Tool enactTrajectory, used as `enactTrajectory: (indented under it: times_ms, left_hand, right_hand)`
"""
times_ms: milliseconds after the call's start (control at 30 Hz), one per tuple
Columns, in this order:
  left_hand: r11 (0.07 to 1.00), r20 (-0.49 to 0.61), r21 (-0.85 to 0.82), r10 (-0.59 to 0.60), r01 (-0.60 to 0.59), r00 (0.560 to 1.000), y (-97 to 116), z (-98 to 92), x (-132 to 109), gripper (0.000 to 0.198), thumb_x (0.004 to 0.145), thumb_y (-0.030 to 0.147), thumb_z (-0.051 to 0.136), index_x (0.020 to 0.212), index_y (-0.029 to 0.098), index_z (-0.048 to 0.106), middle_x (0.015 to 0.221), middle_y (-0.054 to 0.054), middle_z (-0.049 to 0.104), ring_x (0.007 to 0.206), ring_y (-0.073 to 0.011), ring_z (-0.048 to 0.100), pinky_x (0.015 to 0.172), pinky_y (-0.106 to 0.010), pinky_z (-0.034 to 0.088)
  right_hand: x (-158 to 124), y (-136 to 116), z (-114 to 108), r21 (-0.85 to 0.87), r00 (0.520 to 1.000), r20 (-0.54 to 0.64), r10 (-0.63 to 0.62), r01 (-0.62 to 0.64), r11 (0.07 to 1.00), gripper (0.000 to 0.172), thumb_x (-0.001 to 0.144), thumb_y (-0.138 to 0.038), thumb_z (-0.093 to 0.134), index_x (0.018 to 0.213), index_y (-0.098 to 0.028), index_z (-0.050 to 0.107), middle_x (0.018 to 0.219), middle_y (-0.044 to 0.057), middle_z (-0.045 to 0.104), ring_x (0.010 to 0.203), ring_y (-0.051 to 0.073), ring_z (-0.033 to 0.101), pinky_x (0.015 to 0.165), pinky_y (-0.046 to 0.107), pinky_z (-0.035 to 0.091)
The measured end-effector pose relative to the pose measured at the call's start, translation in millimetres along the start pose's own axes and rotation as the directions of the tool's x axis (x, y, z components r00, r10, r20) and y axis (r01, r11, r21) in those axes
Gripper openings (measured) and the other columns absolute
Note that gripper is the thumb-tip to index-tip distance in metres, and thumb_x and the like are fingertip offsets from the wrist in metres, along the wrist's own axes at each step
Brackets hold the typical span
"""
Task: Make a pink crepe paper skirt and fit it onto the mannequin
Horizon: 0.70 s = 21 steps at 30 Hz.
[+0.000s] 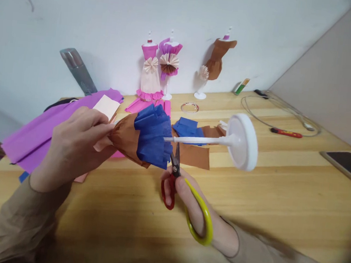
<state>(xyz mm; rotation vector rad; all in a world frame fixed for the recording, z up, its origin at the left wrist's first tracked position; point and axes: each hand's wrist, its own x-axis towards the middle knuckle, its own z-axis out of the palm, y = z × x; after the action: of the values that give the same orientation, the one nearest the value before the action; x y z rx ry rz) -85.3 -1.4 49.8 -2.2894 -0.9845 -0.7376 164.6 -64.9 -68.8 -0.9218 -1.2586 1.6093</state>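
My left hand is closed around the upper part of a miniature dress form, which lies sideways in the air. Its brown crepe paper skirt flares into a blue paper ruffle. A white stand on a thin stem sticks out to the right. With fingers through the loops, my right hand holds scissors with one yellow and one red handle. The blades are parted, close to the ruffle's lower right edge; whether they touch the paper I cannot tell.
Behind are dressed mini forms and a brown-clad one by the wall. Purple paper lies left; blue scraps and brown paper lie behind the scissors. Right are a cable, a red tool and a phone.
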Motion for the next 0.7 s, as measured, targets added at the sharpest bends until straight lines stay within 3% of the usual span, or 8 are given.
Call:
enactTrajectory:
  times_ms: [100,267,533,700]
  left_hand:
    - [0.990,-0.044,0.111,0.089,-0.084,0.995,2.9,0.0,1.8,0.015,0.079,0.018,0.071,0.079,0.021,0.056,0.077,-0.002,0.059,0.071,-0.0186,0.052,0.057,-0.031,0.041]
    - [0.970,-0.045,0.227,0.105,-0.092,0.993,7.5,-2.5,4.7,0.015,0.078,0.018,0.071,0.078,0.021,0.056,0.076,-0.003,0.059,0.070,-0.0205,0.053,0.055,-0.033,0.043]
    - [0.951,-0.018,0.298,0.096,-0.086,0.995,3.6,-3.4,1.2,0.011,0.079,0.015,0.067,0.084,0.022,0.060,0.080,-0.002,0.060,0.070,-0.0195,0.052,0.058,-0.034,0.044]
    - [0.956,-0.010,0.287,0.062,-0.056,0.998,3.0,-3.6,0.4,0.010,0.078,0.013,0.064,0.078,0.022,0.060,0.077,-0.002,0.058,0.071,-0.0194,0.049,0.059,-0.033,0.043]
  right_hand:
    - [2.4,-14.0,6.5,-0.003,0.999,-0.046,-0.006,0.006,1.000,0.059,0.086,-0.076,0.041,0.097,-0.019,0.051,0.060,-0.003,0.051,0.050,0.012,0.047,0.051,0.028,0.040]
    - [8.5,-31.9,12.0,-0.018,1.000,-0.024,0.005,-0.006,1.000,0.058,0.086,-0.077,0.039,0.091,-0.020,0.049,0.053,-0.004,0.049,0.047,0.012,0.047,0.047,0.027,0.038]
    - [13.9,-29.1,9.8,-0.105,1.000,0.010,0.024,-0.023,0.994,0.062,0.084,-0.081,0.034,0.089,-0.021,0.049,0.053,-0.005,0.048,0.045,0.012,0.047,0.046,0.028,0.037]
    - [13.0,-30.1,10.5,-0.127,1.000,-0.018,0.018,-0.020,0.992,0.059,0.086,-0.079,0.035,0.090,-0.021,0.049,0.054,-0.005,0.046,0.046,0.012,0.045,0.047,0.028,0.036]
